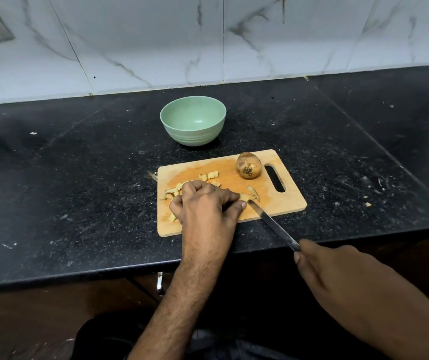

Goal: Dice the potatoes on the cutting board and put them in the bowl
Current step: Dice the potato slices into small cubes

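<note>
Right hand (338,276) grips knife (273,224); left hand (205,203) curled over potato pieces (209,176), cutting board (281,203).

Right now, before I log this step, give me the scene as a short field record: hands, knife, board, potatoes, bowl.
left hand: fingers curled over potato pieces on the board
right hand: grips the knife by its handle
knife: blade tip on the board beside the left thumb
cutting board: wooden, near the edge of the black counter
whole potato: uncut, beside the board's handle slot
green bowl: behind the board, holds no potato
</note>
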A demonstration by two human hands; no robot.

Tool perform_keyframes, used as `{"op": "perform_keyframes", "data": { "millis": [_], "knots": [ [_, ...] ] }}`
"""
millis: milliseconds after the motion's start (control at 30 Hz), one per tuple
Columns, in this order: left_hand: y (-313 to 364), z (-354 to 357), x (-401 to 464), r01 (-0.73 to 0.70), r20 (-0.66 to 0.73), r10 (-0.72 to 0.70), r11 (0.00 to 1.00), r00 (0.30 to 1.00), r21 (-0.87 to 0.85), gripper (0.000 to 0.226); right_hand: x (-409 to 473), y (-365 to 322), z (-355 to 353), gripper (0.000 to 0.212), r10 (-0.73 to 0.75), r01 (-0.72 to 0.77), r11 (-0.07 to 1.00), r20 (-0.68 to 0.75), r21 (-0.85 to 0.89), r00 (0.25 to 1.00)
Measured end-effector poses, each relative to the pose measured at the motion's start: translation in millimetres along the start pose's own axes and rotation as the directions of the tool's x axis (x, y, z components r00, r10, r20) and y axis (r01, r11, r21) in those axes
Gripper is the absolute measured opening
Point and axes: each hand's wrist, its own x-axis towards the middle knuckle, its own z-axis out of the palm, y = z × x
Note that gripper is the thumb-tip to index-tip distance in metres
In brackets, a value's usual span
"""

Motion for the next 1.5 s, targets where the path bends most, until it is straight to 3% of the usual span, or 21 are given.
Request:
{"op": "perform_keyframes", "data": {
  "millis": [300,900,1233,1500],
  "knots": [
    [-6.5,0.5,-2.3,-0.020,0.014,0.020,0.999,1.000,-0.029,0.013,11.5,-16.7,0.5,0.035,-0.040,0.040,0.999,-0.151,-0.003,0.988],
    [-6.5,-0.6,1.1,-0.001,0.027,0.003,0.998,1.000,-0.066,0.008,32.1,-28.8,5.8,0.022,-0.080,0.074,0.996,-0.121,-0.053,0.989],
    [-5.5,-1.2,-1.1,0.017,-0.006,-0.017,0.996,1.000,-0.093,0.009,4.0,-3.6,1.4,0.025,-0.031,0.036,0.996,0.070,-0.077,0.997],
    [-7.5,-4.8,-3.0,0.036,0.006,-0.035,0.990,0.999,-0.135,0.015,-4.0,-11.2,-6.5,0.032,-0.017,0.016,1.000,-0.063,-0.026,0.998]
  ]
}}
